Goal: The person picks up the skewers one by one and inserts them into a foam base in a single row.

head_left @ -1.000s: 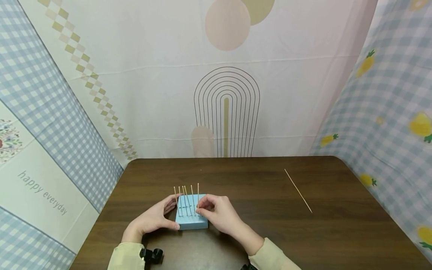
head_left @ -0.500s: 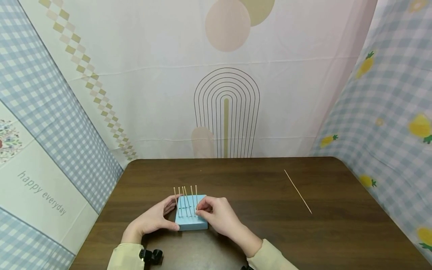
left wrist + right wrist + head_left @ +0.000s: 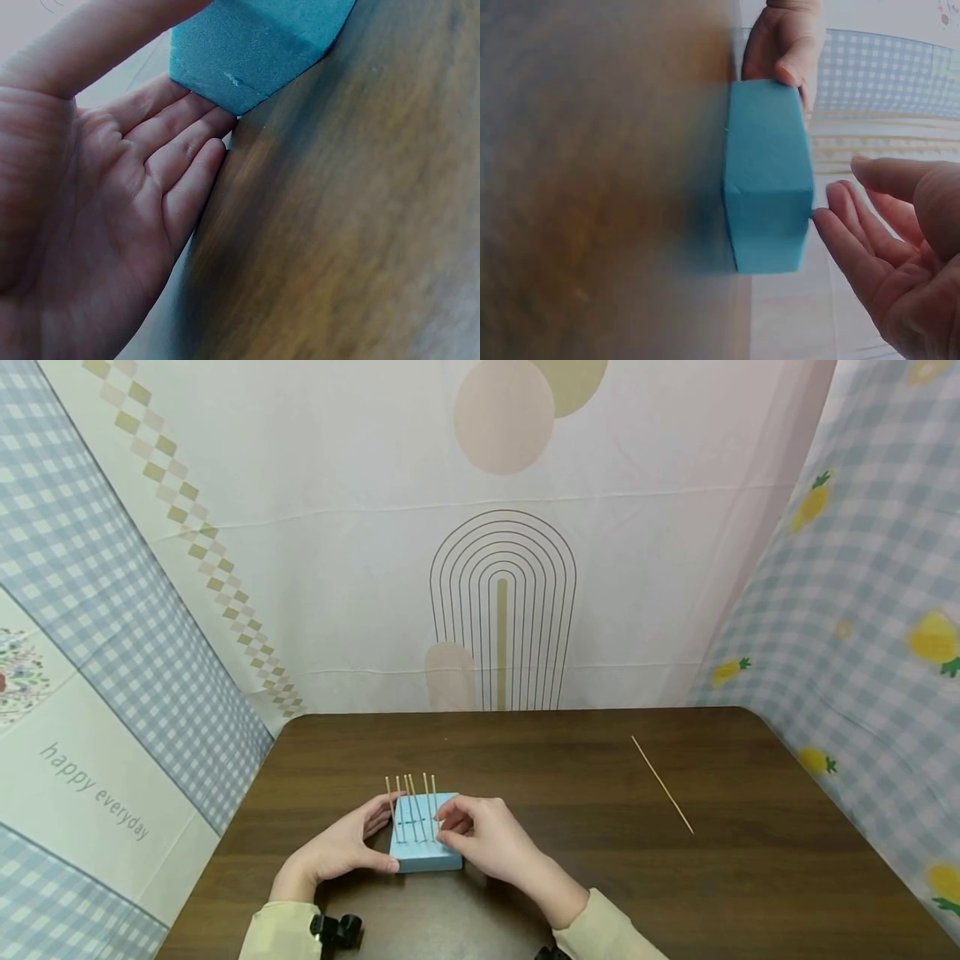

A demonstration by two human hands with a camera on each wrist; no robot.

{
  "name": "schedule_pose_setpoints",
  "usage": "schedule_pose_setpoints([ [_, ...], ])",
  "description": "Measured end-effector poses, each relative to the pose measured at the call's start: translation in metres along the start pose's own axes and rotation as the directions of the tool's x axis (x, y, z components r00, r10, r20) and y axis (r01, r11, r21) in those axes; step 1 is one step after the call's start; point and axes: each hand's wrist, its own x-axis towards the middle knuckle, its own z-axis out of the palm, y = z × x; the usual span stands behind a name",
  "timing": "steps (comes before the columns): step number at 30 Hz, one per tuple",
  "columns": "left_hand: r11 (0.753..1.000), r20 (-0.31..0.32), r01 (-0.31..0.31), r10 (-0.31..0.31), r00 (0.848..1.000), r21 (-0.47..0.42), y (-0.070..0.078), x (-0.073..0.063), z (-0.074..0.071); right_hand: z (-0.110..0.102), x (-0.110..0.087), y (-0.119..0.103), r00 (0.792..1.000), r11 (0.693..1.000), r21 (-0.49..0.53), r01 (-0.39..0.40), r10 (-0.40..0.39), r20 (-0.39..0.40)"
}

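A light blue foam-like block (image 3: pixel 429 863) lies on the table, with several thin wooden sticks (image 3: pixel 429 807) standing in a row in its top. My left hand (image 3: pixel 341 843) holds the block's left side, thumb at the near corner and fingers towards the far one. In the left wrist view those fingers touch the block's (image 3: pixel 247 56) side. My right hand (image 3: pixel 491 839) pinches the rightmost stick (image 3: pixel 434 789) low, between thumb and index finger. The fingertips hide its lower end. In the right wrist view one finger touches the block's (image 3: pixel 769 142) top edge.
A single loose stick (image 3: pixel 663 785) lies on the right of the dark wooden table (image 3: pixel 555 760). A patterned white cloth (image 3: pixel 360 593) hangs behind the table. Blue checked cloths hang at both sides.
The pinched stick's top has shifted slightly left and down, so it stands closer to its neighbour. My right hand has barely moved. The left hand and the block stay in place.
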Motion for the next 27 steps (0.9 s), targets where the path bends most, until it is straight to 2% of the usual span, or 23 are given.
schedule_pose_setpoints([
  [4, 1.000, 0.002, -0.007, 0.007, 1.000, -0.002, 0.000, 0.000, 0.001, -0.014, 0.000, 0.003, 0.998, 1.000, 0.003, -0.007, 0.007, 0.058],
  [7, 1.000, 0.001, -0.016, 0.016, 1.000, 0.000, 0.000, 0.000, 0.001, -0.028, 0.000, 0.007, 0.998, 1.000, 0.012, -0.019, 0.019, 0.061],
  [12, 1.000, 0.001, -0.025, 0.025, 1.000, 0.001, -0.001, 0.001, 0.002, -0.061, -0.003, 0.018, 0.997, 0.997, 0.016, -0.073, 0.073, 0.015],
  [16, 1.000, 0.005, -0.027, 0.027, 1.000, -0.006, -0.003, 0.002, 0.003, -0.094, -0.010, 0.037, 0.990, 0.990, -0.037, -0.137, 0.136, -0.034],
  [21, 1.000, 0.004, -0.030, 0.030, 1.000, 0.000, -0.004, 0.003, 0.003, -0.134, -0.030, 0.067, 0.975, 0.969, -0.132, -0.208, 0.195, -0.104],
  [27, 1.000, -0.002, -0.031, 0.031, 1.000, -0.004, -0.005, 0.001, 0.001, -0.175, -0.059, 0.097, 0.950, 0.929, -0.216, -0.300, 0.271, -0.156],
])
